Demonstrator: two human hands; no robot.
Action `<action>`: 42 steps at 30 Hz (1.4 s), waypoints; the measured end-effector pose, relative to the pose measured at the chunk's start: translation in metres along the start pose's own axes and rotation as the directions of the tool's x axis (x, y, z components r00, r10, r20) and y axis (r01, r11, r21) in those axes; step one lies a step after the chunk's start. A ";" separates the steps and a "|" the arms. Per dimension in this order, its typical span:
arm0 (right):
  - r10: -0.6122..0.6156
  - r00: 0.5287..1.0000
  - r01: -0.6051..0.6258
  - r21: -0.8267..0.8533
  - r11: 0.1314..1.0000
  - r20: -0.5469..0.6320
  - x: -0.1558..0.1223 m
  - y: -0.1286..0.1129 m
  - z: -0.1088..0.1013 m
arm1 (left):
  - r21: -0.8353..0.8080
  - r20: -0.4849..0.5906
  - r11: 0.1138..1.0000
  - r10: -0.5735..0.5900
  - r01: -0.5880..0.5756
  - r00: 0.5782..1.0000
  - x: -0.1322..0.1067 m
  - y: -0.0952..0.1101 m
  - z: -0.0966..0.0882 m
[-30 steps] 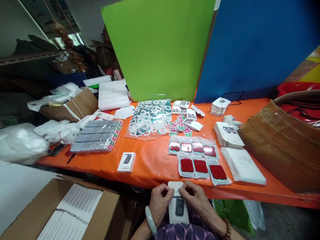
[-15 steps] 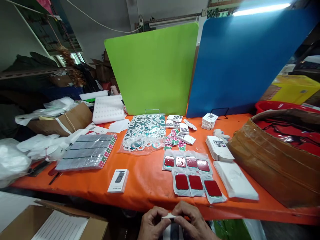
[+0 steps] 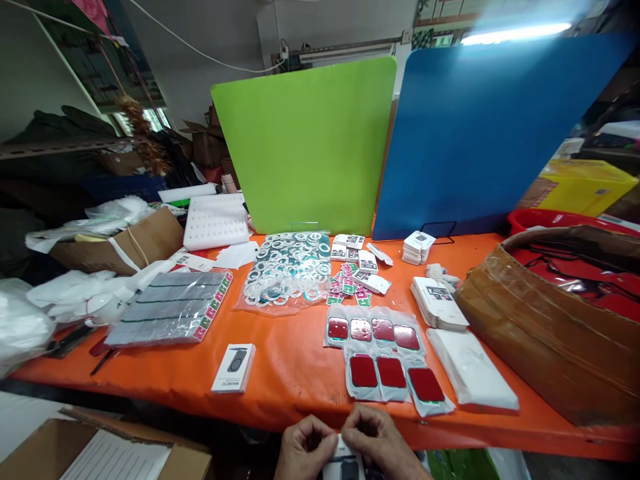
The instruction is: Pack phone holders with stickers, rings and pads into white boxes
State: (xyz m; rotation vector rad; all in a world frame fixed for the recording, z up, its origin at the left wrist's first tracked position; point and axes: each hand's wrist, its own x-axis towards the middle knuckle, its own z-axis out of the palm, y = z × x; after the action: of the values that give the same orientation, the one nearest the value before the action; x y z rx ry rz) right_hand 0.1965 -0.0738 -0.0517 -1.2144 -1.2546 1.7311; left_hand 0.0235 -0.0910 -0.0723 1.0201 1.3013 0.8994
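Observation:
At the bottom edge of the view, below the table front, my left hand [image 3: 306, 448] and my right hand [image 3: 381, 443] pinch the top end of a small white box [image 3: 343, 469] from both sides. A dark device is printed on its face, and the lower part is cut off by the frame. Thumbs and fingertips of both hands meet at the box's top edge. Just beyond them on the orange table lie several red square pads [image 3: 391, 372] in white wrappers. To the left sits a small stack of white boxes or cards [image 3: 233, 368] with a similar print.
A bag of white rings [image 3: 287, 270] and small printed cards [image 3: 347, 285] lie mid-table. White box stacks [image 3: 439, 303] and a white packet [image 3: 474, 370] stand right, beside a large brown carton [image 3: 530, 333]. A wrapped grey pack [image 3: 170, 308] lies left; an open carton [image 3: 187, 463] stands below.
At the box's top, the raised white end is now lower under my fingertips. Both hands stay at the box. The view has tipped slightly, so the table sits a little lower.

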 end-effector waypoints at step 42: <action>-0.309 0.898 -0.183 -0.904 0.386 -0.314 0.209 -0.072 -0.192 | 0.899 -0.387 0.310 0.234 0.309 0.892 0.074 0.056 -0.155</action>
State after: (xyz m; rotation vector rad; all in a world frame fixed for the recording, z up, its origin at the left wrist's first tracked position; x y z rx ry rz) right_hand 0.3051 0.1976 -0.0655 -1.9802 -2.0055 0.4313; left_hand -0.1231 0.0093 -0.0415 1.7429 2.4138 0.1754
